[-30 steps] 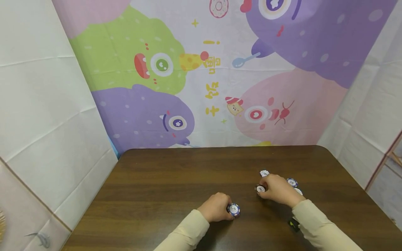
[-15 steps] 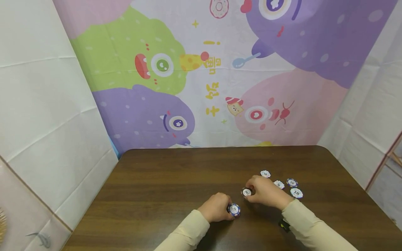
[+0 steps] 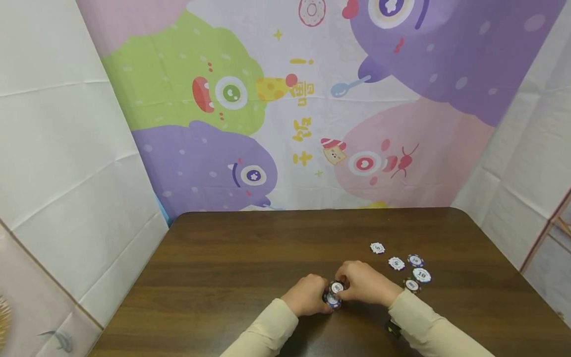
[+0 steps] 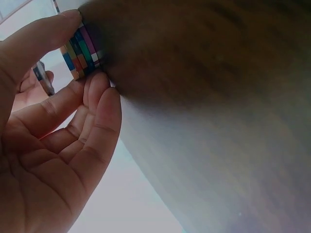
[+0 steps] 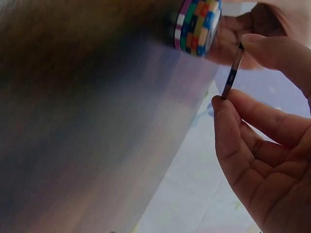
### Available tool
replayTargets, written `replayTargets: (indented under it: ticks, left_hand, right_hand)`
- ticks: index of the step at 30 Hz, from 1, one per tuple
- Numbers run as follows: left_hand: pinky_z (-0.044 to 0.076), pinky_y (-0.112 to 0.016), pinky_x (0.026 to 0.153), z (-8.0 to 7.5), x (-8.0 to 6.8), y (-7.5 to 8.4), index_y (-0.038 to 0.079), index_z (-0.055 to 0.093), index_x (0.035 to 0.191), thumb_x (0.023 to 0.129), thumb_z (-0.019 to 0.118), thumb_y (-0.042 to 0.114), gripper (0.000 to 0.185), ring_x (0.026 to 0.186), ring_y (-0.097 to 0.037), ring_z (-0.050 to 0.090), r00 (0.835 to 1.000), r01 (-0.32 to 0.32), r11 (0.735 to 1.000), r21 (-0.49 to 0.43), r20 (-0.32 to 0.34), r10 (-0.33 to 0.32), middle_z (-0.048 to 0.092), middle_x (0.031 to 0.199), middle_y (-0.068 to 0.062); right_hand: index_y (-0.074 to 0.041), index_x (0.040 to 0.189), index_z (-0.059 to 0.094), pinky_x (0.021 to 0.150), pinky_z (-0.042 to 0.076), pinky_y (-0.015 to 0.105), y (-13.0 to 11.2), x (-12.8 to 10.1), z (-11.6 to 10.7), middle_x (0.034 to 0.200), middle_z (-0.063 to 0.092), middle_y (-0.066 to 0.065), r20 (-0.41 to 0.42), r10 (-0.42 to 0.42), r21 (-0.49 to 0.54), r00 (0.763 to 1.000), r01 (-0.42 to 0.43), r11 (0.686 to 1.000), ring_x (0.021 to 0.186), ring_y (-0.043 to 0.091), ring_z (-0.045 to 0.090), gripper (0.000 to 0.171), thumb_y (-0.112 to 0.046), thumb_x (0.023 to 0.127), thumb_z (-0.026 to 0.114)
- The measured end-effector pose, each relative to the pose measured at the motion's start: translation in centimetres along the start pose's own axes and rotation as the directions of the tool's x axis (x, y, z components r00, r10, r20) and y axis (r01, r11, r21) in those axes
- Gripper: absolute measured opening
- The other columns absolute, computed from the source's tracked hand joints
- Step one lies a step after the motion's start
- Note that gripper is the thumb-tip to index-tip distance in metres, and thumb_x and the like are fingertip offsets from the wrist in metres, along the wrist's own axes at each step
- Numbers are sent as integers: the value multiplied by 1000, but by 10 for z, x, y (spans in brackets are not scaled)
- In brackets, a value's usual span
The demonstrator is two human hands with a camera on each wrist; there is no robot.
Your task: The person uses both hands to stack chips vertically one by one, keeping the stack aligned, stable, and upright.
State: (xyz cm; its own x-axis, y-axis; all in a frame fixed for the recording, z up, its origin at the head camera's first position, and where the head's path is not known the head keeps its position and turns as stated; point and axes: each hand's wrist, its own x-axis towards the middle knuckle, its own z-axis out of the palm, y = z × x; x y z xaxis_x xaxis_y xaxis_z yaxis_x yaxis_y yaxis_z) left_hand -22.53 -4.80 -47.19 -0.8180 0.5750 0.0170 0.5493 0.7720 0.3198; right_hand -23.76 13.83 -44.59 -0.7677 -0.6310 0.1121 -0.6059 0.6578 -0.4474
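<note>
Five loose chips point(image 3: 403, 265) lie on the table point(image 3: 214, 277) to the right of both hands, well apart from the stack point(image 3: 332, 299); nothing blocks it.

Head view: left hand point(image 3: 307, 295) grips stack at table centre-front; right hand point(image 3: 363, 283) pinches single chip point(image 3: 337, 287) just above it.

L wrist: thumb & fingers point(image 4: 95, 92) clamp multicolour striped stack point(image 4: 81, 53) edges.

R wrist: chip point(image 5: 232, 73) held edge-on, dark rim w/ blue marks, beside stack point(image 5: 197, 24).

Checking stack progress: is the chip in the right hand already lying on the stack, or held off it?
Held off it. The right hand pinches the chip edge-on, with a gap to the stack that the left hand grips.
</note>
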Motion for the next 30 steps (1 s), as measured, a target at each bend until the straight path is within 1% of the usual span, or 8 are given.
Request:
replayTargets:
  ticks: [4, 8, 15, 21, 30]
  left_hand:
    - [37, -17, 52, 0, 0, 1, 14, 64, 74, 69, 85, 22, 24, 57, -1, 42, 1000, 18, 1000, -10, 8, -18, 55, 66, 11]
    - [38, -17, 53, -1, 0, 1, 14, 65, 75, 68, 86, 22, 24, 58, -1, 43, 999, 26, 999, -29, 23, -25, 56, 67, 11]
    - [37, -17, 52, -1, -1, 1, 15, 62, 74, 70, 85, 22, 24, 57, -1, 41, 998, 40, 998, -43, 42, -38, 51, 66, 12]
    - [38, -17, 53, -1, -1, 1, 16, 62, 73, 70, 85, 22, 24, 57, -1, 41, 999, 38, 999, -30, 38, -37, 51, 65, 13]
    - [38, -17, 53, -1, 0, 1, 16, 64, 74, 69, 86, 23, 23, 57, 0, 41, 999, 19, 1000, -22, 29, -18, 54, 65, 13]
  right_hand:
    - [-8, 87, 70, 62, 41, 21, -1, 1, 6, 81, 59, -4, 24, -31, 6, 999, 31, 999, 70, 1, 45, 17, -17, 75, 78]
    - [-9, 89, 71, 62, 41, 21, -1, 2, 11, 82, 60, -4, 41, -52, 19, 998, 51, 999, 70, 1, 45, 17, -16, 76, 78]
    - [-11, 85, 71, 61, 40, 20, -4, 2, 15, 79, 60, -5, 25, -97, -10, 995, 98, 995, 69, 0, 43, 15, -17, 73, 78]
    - [-13, 81, 70, 59, 37, 19, -3, 3, 18, 75, 55, -6, 18, -102, -39, 995, 103, 994, 66, 0, 40, 14, -17, 71, 79]
    - [-12, 81, 69, 59, 36, 20, -5, 3, 18, 74, 56, -5, 18, -113, -56, 993, 114, 992, 66, 0, 39, 16, -19, 70, 80]
